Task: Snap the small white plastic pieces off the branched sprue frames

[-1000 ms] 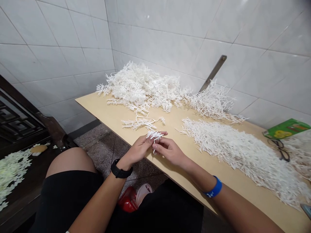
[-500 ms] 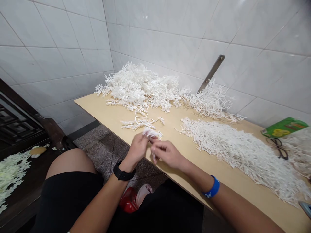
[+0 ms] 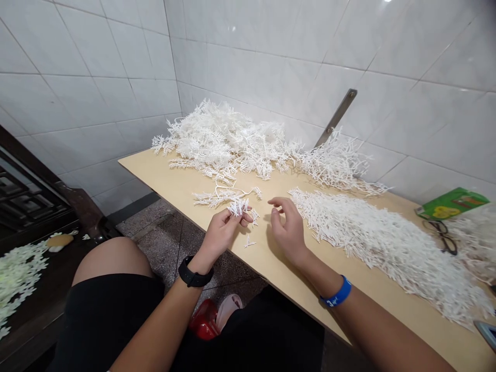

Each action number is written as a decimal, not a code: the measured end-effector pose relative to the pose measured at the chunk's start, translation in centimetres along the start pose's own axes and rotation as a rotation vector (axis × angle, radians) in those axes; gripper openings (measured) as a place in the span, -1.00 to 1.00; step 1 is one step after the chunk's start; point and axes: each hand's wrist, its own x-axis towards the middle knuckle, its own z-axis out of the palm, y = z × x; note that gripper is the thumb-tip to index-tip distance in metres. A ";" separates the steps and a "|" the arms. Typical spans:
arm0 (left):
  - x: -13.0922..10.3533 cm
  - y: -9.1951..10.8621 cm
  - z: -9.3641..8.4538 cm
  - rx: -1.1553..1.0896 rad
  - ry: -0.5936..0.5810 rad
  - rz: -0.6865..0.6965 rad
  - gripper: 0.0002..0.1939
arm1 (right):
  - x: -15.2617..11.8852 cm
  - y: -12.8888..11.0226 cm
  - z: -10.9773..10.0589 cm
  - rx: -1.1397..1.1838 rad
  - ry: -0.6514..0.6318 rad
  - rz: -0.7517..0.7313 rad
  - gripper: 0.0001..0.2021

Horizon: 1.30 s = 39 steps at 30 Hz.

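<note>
My left hand [image 3: 221,233] pinches a bunch of small white plastic sprigs [image 3: 237,206] over the front edge of the table [image 3: 267,261]. To its right, my right hand [image 3: 290,230] hovers with thumb and forefinger apart and nothing visible between them. One small loose sprig [image 3: 249,242] lies on the wood between my hands. Just beyond my left fingers rests a larger white branched stem [image 3: 220,196]. The long pile of white sprig pieces [image 3: 372,232] begins directly to the right of my right hand.
A tall tangle of white branches [image 3: 228,137] fills the back of the table against the tiled wall. A metal bracket [image 3: 335,118], a green box [image 3: 451,203] and dark-framed glasses [image 3: 444,236] sit farther right. On a dark bench at left are pale flower-shaped pieces [image 3: 21,276].
My right hand has come away from my left and moved right, its fingers opening. A small sprig now shows on the table where the hands were together. My left hand keeps its bunch.
</note>
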 end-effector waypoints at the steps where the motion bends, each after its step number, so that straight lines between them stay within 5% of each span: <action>1: 0.0 0.0 0.0 0.029 -0.011 0.007 -0.71 | -0.3 -0.5 0.1 0.026 -0.025 -0.051 -0.82; 12: -1.1 -0.3 0.8 0.405 -0.093 0.106 -0.79 | -1.2 -2.1 0.1 -0.061 -0.147 -0.435 -0.72; 17: -1.1 0.0 1.0 0.573 -0.112 0.136 -0.76 | -0.9 -1.8 0.4 0.077 -0.202 -0.274 -0.86; 24: -1.1 -0.1 0.9 0.431 -0.117 0.155 -0.63 | -0.8 -1.6 0.1 0.328 -0.173 0.021 -0.86; 32: -0.9 -0.2 0.7 0.266 0.042 0.129 -0.71 | -0.6 -1.9 0.1 0.344 -0.167 0.143 -0.79; 39: -0.6 -0.3 0.5 0.238 0.017 0.152 -0.82 | -0.6 -1.8 0.2 0.414 -0.242 0.244 -0.76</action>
